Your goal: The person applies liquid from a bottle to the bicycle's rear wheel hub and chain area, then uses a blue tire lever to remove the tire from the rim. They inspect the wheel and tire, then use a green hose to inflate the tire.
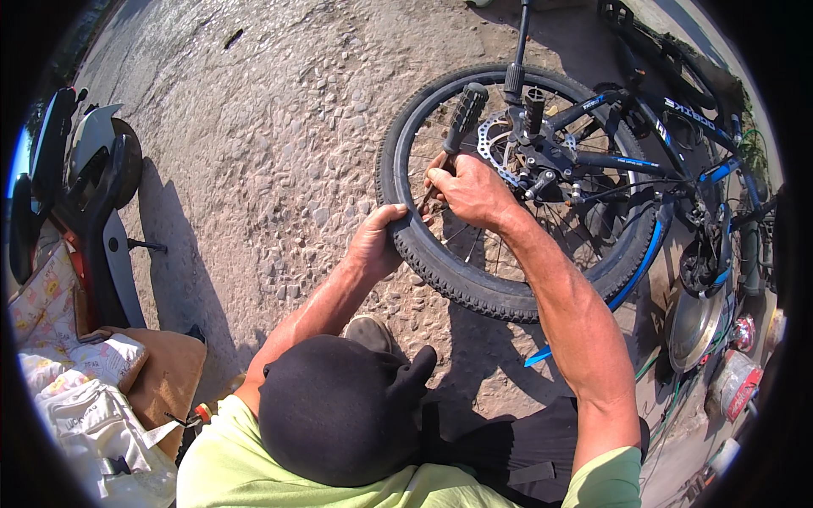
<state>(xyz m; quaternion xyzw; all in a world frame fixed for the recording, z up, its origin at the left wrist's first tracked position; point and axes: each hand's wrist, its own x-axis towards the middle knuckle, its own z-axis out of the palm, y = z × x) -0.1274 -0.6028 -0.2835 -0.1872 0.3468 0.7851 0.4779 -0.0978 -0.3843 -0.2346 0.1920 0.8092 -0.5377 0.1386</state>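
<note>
My right hand (470,190) grips a tool with a ribbed black handle (467,114). Its thin metal shaft runs down beside the inner edge of the tyre, and the tip is hard to make out. My left hand (380,238) clasps the black knobby tyre (470,298) on its near left side, thumb on top and fingers curled under. The tyre sits around a spoked bicycle wheel, still attached to a black and blue frame (635,164). A disc brake rotor (489,143) and a black foot peg (534,111) lie near the hub, right of my right hand.
A scooter (95,171) stands at left, near a white fabric bag (101,432) and a brown board-like piece (171,362). On the right are a metal basin (695,330) and a red and white can (735,384). A black rod (522,38) crosses the wheel's far edge. The ground is rough, stony concrete.
</note>
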